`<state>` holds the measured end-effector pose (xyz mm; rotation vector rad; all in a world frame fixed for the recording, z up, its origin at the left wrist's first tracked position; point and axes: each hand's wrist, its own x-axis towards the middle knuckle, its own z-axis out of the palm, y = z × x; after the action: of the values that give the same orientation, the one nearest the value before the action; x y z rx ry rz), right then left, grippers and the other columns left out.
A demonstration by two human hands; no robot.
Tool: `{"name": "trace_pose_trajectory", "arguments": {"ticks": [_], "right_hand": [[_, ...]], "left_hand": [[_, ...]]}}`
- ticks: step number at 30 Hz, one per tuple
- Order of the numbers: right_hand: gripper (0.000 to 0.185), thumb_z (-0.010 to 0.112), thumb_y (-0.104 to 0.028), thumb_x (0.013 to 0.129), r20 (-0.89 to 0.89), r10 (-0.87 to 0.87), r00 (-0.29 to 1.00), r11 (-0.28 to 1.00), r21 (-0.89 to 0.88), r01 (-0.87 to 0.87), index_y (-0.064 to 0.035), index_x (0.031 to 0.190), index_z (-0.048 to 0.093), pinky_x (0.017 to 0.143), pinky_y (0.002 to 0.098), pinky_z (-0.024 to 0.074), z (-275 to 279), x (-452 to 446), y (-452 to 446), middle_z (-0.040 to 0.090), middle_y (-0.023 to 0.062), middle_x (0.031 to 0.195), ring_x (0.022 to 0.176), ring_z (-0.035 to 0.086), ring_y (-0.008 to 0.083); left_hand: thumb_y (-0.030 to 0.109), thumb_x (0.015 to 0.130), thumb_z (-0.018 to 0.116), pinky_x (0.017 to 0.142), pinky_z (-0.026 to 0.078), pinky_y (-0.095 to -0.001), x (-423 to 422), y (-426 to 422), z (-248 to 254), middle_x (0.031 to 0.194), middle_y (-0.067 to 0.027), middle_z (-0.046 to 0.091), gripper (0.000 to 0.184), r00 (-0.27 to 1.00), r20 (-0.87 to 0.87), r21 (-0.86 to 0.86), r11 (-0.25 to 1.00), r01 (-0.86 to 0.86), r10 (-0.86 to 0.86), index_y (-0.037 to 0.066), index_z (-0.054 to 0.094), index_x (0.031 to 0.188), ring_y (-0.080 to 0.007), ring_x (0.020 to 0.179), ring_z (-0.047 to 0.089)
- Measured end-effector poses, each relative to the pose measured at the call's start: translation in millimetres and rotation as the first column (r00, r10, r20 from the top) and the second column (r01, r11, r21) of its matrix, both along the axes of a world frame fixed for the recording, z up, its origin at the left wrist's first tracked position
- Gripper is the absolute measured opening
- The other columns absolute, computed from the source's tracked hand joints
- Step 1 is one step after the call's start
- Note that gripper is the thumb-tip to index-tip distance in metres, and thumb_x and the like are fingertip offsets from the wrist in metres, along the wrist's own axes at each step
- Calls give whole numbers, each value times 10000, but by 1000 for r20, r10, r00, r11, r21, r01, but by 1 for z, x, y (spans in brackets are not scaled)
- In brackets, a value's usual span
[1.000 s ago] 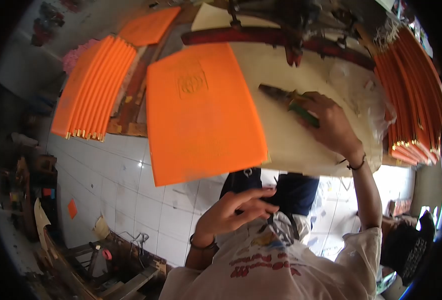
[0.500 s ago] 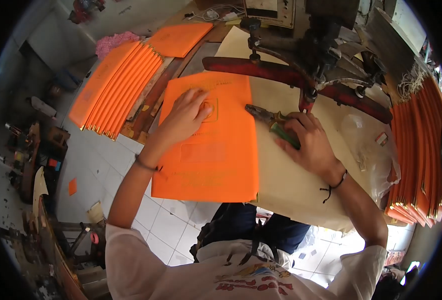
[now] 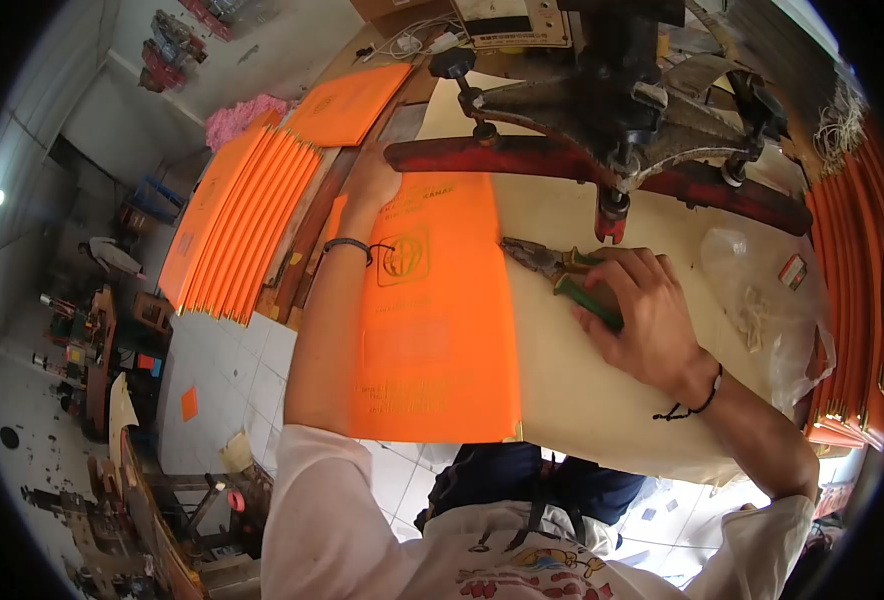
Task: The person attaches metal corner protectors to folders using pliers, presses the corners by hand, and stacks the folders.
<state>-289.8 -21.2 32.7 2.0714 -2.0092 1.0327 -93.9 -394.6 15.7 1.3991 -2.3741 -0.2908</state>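
Note:
An orange folder [image 3: 452, 330] with gold printing and a metal corner lies flat in front of me, its top edge close to the red bar. My right hand [image 3: 647, 310] is closed around green-handled pliers [image 3: 534, 257]. Their jaws are at the folder's right edge; I cannot tell whether they touch it. At the folder's upper left is my left hand [image 3: 372, 178], near the left end of the red bar. It is blurred and its fingers do not show clearly. My left forearm crosses over the folder's left side.
The red bar [image 3: 502, 155] belongs to a dark metal press [image 3: 602, 110] above the tan board [image 3: 602, 390]. Orange folders [image 3: 247, 220] are stacked at left, with more orange folders [image 3: 847, 280] at right. A clear plastic bag [image 3: 762, 290] lies beside the right stack.
My left hand has moved from the folder's printed middle up to its upper left. The pliers stay in my right hand beside the folder's edge. The camera view has shifted.

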Motion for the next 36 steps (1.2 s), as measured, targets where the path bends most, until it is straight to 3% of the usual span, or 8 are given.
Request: {"name": "trace_pose_trajectory", "arguments": {"ticks": [4, 10, 14, 18, 21, 27, 36], "right_hand": [[275, 749, -172, 748, -14, -24, 1000, 1000, -9, 24, -65, 959, 610, 831, 439, 423, 2, 0, 0, 615, 108, 1028, 972, 560, 314], [300, 763, -135, 726, -26, -11, 1000, 1000, 6, 11, -75, 962, 589, 852, 440, 422, 1, 0, -2, 627, 124, 1105, 1008, 564, 318], [306, 769, -129, 719, -36, -4, 999, 1000, -1, 4, -81, 961, 587, 861, 442, 424, -1, 1, -4, 628, 133, 1139, 1013, 569, 326], [310, 771, -127, 717, -44, -22, 999, 1000, 0, 22, -74, 960, 587, 860, 444, 424, -3, 0, -4, 630, 143, 1141, 1011, 571, 333], [302, 769, -123, 719, -50, -18, 999, 1000, -5, 17, -70, 956, 590, 860, 446, 423, -5, -1, -6, 628, 153, 1149, 1015, 570, 339], [264, 752, -82, 731, -66, -13, 998, 999, -34, 11, -38, 921, 575, 865, 444, 433, 0, 1, -4, 634, 167, 1148, 996, 571, 364], [260, 751, -126, 751, -48, -20, 999, 1000, 19, 21, -58, 944, 590, 867, 439, 427, -3, -1, -5, 627, 129, 1118, 1024, 567, 324]], "left_hand": [[452, 895, 540, 983, 457, -483, -5, 10, 8, 1290, -213, 569, 486, 1000, -13, 12, 1000, -5, 5, 90, 645, 1201, -387, 1193, 540], [465, 878, 559, 926, 483, -471, 1, -13, -9, 1223, -187, 627, 464, 989, -84, -119, 986, 115, -125, 110, 681, 1151, -379, 1147, 576], [498, 857, 577, 922, 483, -472, 0, -16, -5, 1149, -204, 658, 483, 982, -100, -86, 984, 154, -162, 116, 699, 1127, -392, 1113, 595], [524, 832, 602, 936, 482, -463, 0, -15, -4, 1151, -203, 661, 527, 985, -131, -62, 993, 102, -110, 112, 691, 1150, -390, 1118, 599], [514, 831, 616, 946, 475, -460, -1, -5, 3, 1208, -200, 635, 534, 989, -139, 20, 998, 52, -49, 105, 680, 1169, -383, 1140, 587], [488, 818, 651, 970, 460, -444, -1, -21, -6, 1339, -193, 542, 543, 994, -99, 27, 998, 59, -56, 105, 660, 1203, -374, 1194, 550], [527, 810, 637, 938, 470, -431, -1, -10, -1, 1198, -212, 639, 584, 990, -137, -4, 999, 44, -44, 83, 666, 1188, -369, 1133, 594]]}}
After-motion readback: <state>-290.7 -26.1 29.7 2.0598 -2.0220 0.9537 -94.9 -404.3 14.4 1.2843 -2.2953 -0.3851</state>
